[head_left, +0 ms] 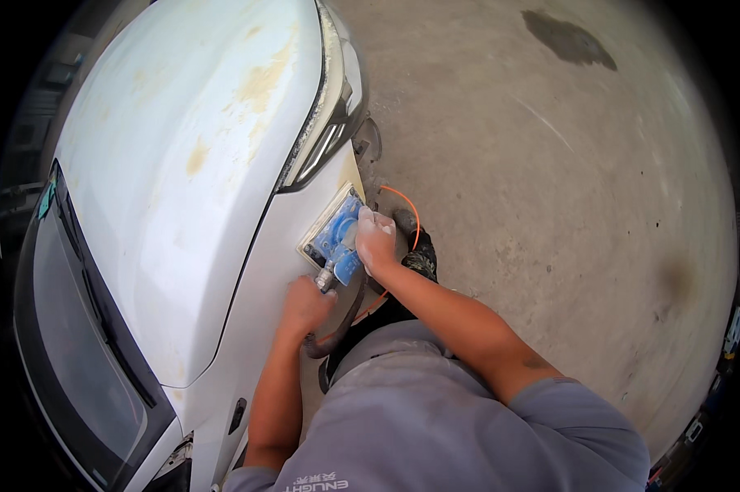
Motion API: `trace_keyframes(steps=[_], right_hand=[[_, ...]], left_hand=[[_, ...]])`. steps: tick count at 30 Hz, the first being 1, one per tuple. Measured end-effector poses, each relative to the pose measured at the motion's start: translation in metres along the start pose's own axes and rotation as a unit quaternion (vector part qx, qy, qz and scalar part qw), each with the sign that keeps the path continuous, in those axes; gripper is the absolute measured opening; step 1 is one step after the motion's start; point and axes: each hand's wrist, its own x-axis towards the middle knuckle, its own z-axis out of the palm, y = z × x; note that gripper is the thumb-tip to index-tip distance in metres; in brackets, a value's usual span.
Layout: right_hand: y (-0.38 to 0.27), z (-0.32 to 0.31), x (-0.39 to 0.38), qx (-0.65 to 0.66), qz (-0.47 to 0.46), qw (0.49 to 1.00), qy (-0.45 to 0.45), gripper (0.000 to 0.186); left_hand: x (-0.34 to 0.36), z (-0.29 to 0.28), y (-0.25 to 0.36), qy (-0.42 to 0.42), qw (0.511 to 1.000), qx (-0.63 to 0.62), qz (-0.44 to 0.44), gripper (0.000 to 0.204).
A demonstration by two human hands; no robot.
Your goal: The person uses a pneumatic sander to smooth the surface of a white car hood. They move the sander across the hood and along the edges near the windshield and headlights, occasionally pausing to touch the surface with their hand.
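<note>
A blue air sander (337, 234) with a rectangular pad lies against the white front fender (263, 246) of a car, just below the headlight (329, 139). My dusty right hand (374, 238) is closed on the sander's upper end. My left hand (308, 303) is closed on its rear end, below a metal fitting (325, 276); a dark hose (321, 344) runs down from it.
The hood (173, 164) has yellowish patches. The windscreen (75, 328) is at left. An orange hose (411, 205) loops beside my foot (419, 254) on the concrete floor (550, 205). Assorted objects (722, 344) line the far right edge.
</note>
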Motion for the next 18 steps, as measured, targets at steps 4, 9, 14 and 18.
trace_keyframes(steps=[4,9,14,18], right_hand=[[-0.033,0.006,0.015,0.014,-0.031,0.998,-0.045,0.043],[0.021,-0.012,-0.007,0.036,0.005,0.999,-0.012,0.045],[-0.005,0.005,-0.012,-0.016,-0.043,0.999,-0.016,0.047],[-0.016,0.011,-0.027,-0.064,-0.064,0.996,-0.027,0.048]], left_hand=[[0.005,-0.022,0.022,0.020,1.000,-0.024,0.002,0.040],[-0.008,0.018,0.000,-0.006,0.999,0.040,0.000,0.037],[-0.011,0.008,-0.014,0.022,1.000,-0.007,0.016,0.038],[-0.018,-0.005,-0.026,0.017,1.000,-0.002,0.019,0.037]])
